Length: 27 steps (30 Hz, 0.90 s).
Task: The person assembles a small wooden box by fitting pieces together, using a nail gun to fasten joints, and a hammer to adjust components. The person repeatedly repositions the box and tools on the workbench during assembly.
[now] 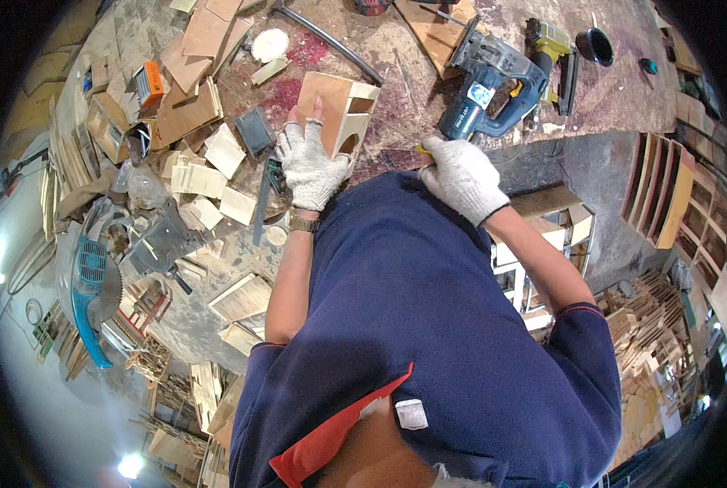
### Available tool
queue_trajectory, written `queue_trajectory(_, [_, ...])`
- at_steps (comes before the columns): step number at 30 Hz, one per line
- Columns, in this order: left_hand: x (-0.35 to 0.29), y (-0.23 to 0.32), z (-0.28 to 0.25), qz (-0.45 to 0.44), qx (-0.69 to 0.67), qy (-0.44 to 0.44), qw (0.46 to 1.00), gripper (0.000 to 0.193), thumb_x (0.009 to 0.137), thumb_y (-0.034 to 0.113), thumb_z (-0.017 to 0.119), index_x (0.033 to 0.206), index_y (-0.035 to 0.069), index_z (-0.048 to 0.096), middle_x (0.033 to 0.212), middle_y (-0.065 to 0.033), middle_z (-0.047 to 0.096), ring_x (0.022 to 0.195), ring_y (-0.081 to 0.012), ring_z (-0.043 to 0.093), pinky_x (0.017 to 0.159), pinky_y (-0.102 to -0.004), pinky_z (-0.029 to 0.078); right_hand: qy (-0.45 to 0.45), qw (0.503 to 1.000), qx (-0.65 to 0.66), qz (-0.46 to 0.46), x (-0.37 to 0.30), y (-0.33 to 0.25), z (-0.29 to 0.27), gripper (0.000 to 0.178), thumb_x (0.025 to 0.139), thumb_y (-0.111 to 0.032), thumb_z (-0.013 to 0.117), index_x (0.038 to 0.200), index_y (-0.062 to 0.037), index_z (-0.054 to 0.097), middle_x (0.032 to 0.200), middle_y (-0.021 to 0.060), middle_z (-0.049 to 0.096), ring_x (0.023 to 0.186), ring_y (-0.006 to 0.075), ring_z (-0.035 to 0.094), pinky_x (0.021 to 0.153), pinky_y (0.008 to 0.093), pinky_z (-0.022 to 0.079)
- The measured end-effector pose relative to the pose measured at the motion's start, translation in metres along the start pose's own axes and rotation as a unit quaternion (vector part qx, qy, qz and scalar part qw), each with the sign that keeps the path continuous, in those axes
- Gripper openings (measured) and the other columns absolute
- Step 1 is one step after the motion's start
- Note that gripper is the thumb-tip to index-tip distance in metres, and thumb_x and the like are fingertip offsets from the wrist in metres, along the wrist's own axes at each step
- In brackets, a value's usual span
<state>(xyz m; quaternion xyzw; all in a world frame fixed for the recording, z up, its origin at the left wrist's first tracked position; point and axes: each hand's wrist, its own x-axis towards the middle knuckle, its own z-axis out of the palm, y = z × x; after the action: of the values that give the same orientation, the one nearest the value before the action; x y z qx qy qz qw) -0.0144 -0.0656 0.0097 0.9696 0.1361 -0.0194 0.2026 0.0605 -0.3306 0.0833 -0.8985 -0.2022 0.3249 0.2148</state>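
My left hand point(310, 163), in a white knit glove with bare fingertips, lies with fingers stretched over a small wooden box point(318, 93). The box has a flat brown panel facing up and openings along its right side, one rounded. It sits at the near edge of the workbench. To the right, my right hand point(465, 175), gloved alike, is closed by the bench edge. A small yellow tip point(423, 150) shows at its fingers; the rest of that thing is hidden. Just beyond lies a blue jigsaw-like power tool point(481, 93).
A yellow-green nail gun point(550, 57) and a black bowl point(594, 46) lie at the right of the workbench point(624, 106). A metal bar point(331, 41) lies beyond the box. Wood offcuts point(225, 150) and an orange box point(148, 84) crowd the left, with a teal miter saw point(91, 276) lower down.
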Motion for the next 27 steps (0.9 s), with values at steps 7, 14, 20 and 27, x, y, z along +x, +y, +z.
queue_trajectory(7, [0.005,-0.004,-0.003,-0.016,-0.035,0.02,0.999,0.105,0.071,0.02,0.085,0.168,0.022,0.044,0.156,-0.0291,0.047,0.145,-0.0479,0.046,0.124,-0.0522,0.039,-0.013,0.967,0.214,0.135,0.008,0.014,0.028,0.036,0.104,-0.033,0.063,0.108,0.0012,0.073,0.101,0.0248,0.075,0.1,0.0476,0.073,0.09,0.0511,0.056])
queue_trajectory(14, [0.013,-0.015,-0.004,-0.033,-0.07,0.026,0.997,0.102,0.074,0.018,0.085,0.167,0.018,0.043,0.152,-0.0276,0.051,0.143,-0.0458,0.048,0.124,-0.0507,0.039,-0.087,0.807,0.527,0.251,0.018,0.036,0.058,0.035,0.105,-0.031,0.068,0.125,-0.0026,0.072,0.092,0.0166,0.074,0.082,0.0379,0.075,0.073,0.044,0.058])
queue_trajectory(20, [0.026,-0.041,-0.017,-0.056,-0.201,-0.03,0.978,0.105,0.073,0.02,0.085,0.168,0.017,0.04,0.159,-0.0225,0.05,0.149,-0.0432,0.046,0.125,-0.0485,0.039,0.232,0.968,0.067,-0.062,0.003,0.024,0.04,0.04,0.101,-0.023,0.071,0.138,-0.0086,0.068,0.101,0.0159,0.073,0.086,0.0387,0.074,0.074,0.0458,0.06])
queue_trajectory(27, [0.031,-0.037,-0.032,-0.034,-0.023,0.001,0.999,0.1,0.077,0.021,0.082,0.168,0.018,0.04,0.161,-0.0261,0.047,0.149,-0.0446,0.046,0.126,-0.05,0.038,0.168,0.98,0.071,-0.076,0.014,0.037,0.034,0.034,0.102,-0.025,0.07,0.132,-0.0096,0.069,0.099,0.0182,0.075,0.086,0.0408,0.075,0.073,0.0483,0.06])
